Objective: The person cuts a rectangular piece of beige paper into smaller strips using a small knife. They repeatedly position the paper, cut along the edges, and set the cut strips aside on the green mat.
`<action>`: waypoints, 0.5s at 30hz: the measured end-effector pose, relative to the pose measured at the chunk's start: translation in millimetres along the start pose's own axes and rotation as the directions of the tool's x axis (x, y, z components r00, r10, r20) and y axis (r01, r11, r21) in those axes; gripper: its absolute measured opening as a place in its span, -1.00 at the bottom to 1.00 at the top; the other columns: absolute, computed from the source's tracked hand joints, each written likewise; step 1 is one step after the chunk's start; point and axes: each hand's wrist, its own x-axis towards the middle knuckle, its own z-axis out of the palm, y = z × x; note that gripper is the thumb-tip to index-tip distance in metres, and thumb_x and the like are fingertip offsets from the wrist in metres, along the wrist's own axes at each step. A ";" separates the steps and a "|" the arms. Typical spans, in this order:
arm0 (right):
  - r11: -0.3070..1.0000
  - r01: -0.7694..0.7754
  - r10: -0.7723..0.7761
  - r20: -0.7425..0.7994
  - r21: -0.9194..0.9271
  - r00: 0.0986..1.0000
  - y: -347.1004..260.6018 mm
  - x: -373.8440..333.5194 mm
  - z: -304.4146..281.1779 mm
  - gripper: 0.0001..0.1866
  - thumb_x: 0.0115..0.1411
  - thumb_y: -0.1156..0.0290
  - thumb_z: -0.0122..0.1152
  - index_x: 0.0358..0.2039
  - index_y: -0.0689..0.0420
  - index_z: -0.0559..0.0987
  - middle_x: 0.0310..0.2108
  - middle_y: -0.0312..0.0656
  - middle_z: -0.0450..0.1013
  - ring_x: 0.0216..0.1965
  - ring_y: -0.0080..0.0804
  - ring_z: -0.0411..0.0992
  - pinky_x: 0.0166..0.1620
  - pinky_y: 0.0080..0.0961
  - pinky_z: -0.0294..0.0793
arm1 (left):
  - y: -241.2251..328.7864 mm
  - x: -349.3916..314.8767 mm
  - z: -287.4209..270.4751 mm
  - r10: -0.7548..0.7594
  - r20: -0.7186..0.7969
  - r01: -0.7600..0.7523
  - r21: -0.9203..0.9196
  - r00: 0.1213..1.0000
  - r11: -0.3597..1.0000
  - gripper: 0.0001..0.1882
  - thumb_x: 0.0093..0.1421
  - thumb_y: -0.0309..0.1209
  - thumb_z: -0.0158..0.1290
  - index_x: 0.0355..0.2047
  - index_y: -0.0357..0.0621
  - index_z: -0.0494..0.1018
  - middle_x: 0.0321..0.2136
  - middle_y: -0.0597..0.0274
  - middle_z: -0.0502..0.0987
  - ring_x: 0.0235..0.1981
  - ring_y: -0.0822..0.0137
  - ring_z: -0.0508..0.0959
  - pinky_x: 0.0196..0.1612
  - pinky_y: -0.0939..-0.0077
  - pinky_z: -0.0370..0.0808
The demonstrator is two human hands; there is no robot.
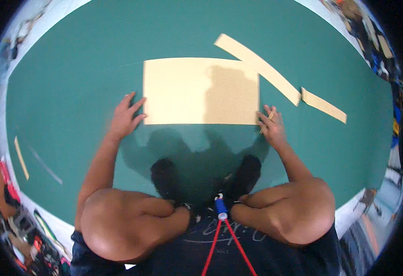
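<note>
A cream rectangular sheet [178,92] lies flat on a green mat, with my shadow across its right part. At its left edge is my left hand [127,118], fingers spread, the tips touching the edge. My right hand [275,131] rests by the lower right corner, its fingertips at the sheet's right side. Between its fingers sits a thin tan stick [272,113], pencil-like and tilted; its exact kind is too small to make out.
The green mat [95,41] spreads all round. A long cream strip [263,67] overlaps the sheet's upper right corner, and a shorter strip [323,106] lies beyond its end. Far left are a narrow cream strip [21,158] and a clear strip [45,164]. Clutter lines the rim.
</note>
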 end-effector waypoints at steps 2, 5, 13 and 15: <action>1.000 0.004 -0.004 -0.017 -0.008 1.000 2.0 -2.5 3.4 -0.55 0.31 0.21 0.29 0.21 -0.15 0.57 0.39 -0.08 0.29 0.42 0.21 0.17 0.36 0.33 0.15 | -2.3 2.9 -1.0 0.037 -0.032 -0.036 0.025 0.999 0.999 -0.33 0.20 0.00 0.26 0.32 0.33 0.42 0.39 -0.11 0.24 0.40 -0.26 0.22 0.40 -0.05 0.21; 0.999 -0.030 0.030 0.008 -0.043 1.000 6.5 -10.8 -7.7 -0.55 0.32 0.22 0.28 0.22 -0.12 0.57 0.39 -0.07 0.29 0.42 0.22 0.17 0.36 0.32 0.15 | 3.7 15.6 5.4 0.062 -0.010 -0.062 0.032 0.998 0.998 -0.33 0.20 0.04 0.25 0.32 0.38 0.41 0.42 -0.11 0.19 0.42 -0.26 0.18 0.42 -0.12 0.18; 0.999 -0.003 0.006 0.056 -0.046 0.998 -9.3 1.9 -12.9 -0.58 0.35 0.25 0.24 0.21 -0.06 0.58 0.39 0.00 0.28 0.42 0.24 0.17 0.36 0.28 0.16 | -8.8 -1.3 1.2 0.003 0.044 -0.002 -0.022 0.999 1.000 -0.28 0.16 0.09 0.27 0.33 0.38 0.40 0.45 -0.08 0.14 0.47 -0.27 0.08 0.45 -0.31 0.05; 0.998 -0.011 0.014 0.063 -0.057 0.998 -10.1 2.6 -14.7 -0.58 0.36 0.27 0.23 0.22 -0.03 0.57 0.39 0.01 0.29 0.42 0.22 0.17 0.39 0.22 0.15 | -8.0 1.1 2.7 0.006 0.042 -0.006 -0.014 0.999 1.000 -0.27 0.15 0.10 0.27 0.33 0.37 0.39 0.45 -0.08 0.13 0.46 -0.27 0.09 0.44 -0.32 0.06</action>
